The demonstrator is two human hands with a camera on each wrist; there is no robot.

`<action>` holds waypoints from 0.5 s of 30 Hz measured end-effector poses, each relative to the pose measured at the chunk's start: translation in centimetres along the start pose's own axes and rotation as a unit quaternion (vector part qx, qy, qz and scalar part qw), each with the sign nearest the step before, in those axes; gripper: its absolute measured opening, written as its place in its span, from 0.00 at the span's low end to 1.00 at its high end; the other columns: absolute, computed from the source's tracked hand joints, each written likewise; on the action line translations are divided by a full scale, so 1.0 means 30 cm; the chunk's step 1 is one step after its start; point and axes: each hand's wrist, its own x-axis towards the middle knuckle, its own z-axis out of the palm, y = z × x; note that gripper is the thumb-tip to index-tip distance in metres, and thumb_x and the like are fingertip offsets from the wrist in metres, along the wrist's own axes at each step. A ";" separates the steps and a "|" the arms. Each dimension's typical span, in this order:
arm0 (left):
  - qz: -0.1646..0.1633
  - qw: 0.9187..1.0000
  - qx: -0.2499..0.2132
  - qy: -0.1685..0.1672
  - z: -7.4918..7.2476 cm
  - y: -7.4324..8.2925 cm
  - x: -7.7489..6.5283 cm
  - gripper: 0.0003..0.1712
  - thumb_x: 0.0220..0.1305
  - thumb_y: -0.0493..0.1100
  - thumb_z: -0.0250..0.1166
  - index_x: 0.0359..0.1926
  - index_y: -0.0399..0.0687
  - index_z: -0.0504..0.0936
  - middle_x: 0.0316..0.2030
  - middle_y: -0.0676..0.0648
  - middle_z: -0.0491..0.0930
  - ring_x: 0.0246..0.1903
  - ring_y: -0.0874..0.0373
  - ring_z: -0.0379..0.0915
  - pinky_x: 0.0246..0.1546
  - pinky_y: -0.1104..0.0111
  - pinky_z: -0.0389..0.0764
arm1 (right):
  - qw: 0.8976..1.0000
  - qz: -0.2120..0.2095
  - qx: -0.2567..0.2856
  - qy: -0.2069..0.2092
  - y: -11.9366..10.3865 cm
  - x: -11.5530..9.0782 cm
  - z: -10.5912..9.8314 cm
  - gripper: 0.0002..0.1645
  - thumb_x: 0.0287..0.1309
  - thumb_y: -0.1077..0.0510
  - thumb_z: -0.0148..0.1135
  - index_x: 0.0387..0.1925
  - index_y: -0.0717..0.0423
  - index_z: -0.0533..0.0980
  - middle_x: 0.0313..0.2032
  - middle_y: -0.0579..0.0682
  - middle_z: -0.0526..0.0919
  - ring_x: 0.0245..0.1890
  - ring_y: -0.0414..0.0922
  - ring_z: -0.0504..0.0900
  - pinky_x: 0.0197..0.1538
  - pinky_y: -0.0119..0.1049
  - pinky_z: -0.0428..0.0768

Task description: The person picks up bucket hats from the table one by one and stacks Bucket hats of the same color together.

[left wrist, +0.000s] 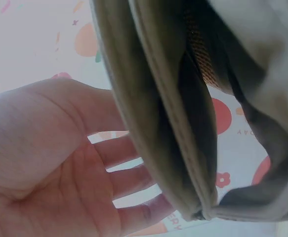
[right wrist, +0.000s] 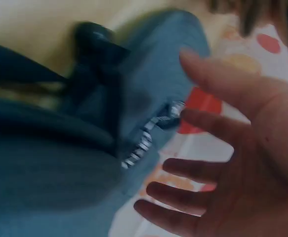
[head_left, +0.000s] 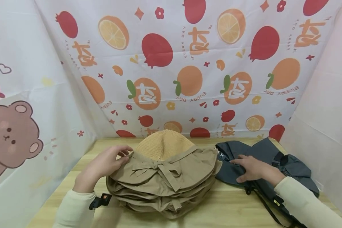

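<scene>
Layered khaki brims lie over one another in what looks like a stack of sun hats [head_left: 165,180]. The top hat has a woven straw crown [head_left: 165,144] and a fabric bow. My left hand [head_left: 109,161] is at the left edge of the top brim; in the left wrist view its fingers [left wrist: 124,150] are nearly straight and their tips are hidden by the brim. My right hand [head_left: 252,169] is spread over a dark blue-grey fabric article [head_left: 263,155] with white lettering, straps and a buckle; its exact kind I cannot tell. Whether the fingertips touch it is unclear.
The wooden table [head_left: 228,209] carries both piles. A fruit-printed curtain [head_left: 176,123] rises behind it, with white sheets at both sides. A black strap [head_left: 268,205] hangs towards the front right. The left wrist wears a black band with a buckle [head_left: 101,201].
</scene>
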 end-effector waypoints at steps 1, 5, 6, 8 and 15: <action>-0.003 1.000 0.000 0.003 -0.002 0.007 -0.007 0.15 0.66 0.32 0.67 0.53 0.36 0.84 0.45 0.39 0.88 0.45 0.44 0.86 0.48 0.47 0.84 | 1.000 0.003 0.009 -0.020 -0.003 0.004 0.011 0.46 0.54 0.48 0.79 0.70 0.59 0.71 0.72 0.77 0.62 0.69 0.80 0.62 0.61 0.75 0.70; 0.002 1.000 0.003 0.017 -0.014 0.037 0.007 0.16 0.65 0.32 0.68 0.54 0.38 0.85 0.47 0.39 0.88 0.47 0.44 0.85 0.51 0.46 0.83 | 0.998 0.022 0.022 -0.059 0.001 0.011 0.028 0.50 0.53 0.47 0.79 0.73 0.57 0.68 0.74 0.77 0.58 0.71 0.82 0.56 0.63 0.78 0.66; 0.004 1.000 0.004 0.019 -0.017 0.043 0.009 0.16 0.65 0.32 0.67 0.54 0.38 0.84 0.47 0.39 0.88 0.47 0.44 0.85 0.51 0.45 0.83 | 0.998 0.025 0.021 -0.062 0.002 0.013 0.028 0.49 0.53 0.47 0.79 0.73 0.57 0.69 0.74 0.77 0.59 0.71 0.81 0.57 0.64 0.78 0.65; 0.008 1.000 0.004 0.024 -0.022 0.056 0.009 0.16 0.65 0.31 0.67 0.54 0.38 0.85 0.47 0.39 0.88 0.48 0.44 0.85 0.51 0.45 0.83 | 0.997 0.027 0.016 -0.065 0.004 0.016 0.026 0.48 0.54 0.47 0.79 0.72 0.57 0.69 0.73 0.76 0.61 0.71 0.80 0.58 0.65 0.77 0.65; 0.029 0.999 -0.007 0.026 -0.015 0.080 -0.002 0.16 0.64 0.30 0.67 0.53 0.37 0.85 0.46 0.39 0.88 0.46 0.44 0.86 0.50 0.46 0.84 | 0.996 0.035 0.028 -0.078 0.022 -0.002 0.038 0.46 0.55 0.49 0.78 0.72 0.58 0.70 0.72 0.76 0.63 0.71 0.80 0.58 0.65 0.77 0.64</action>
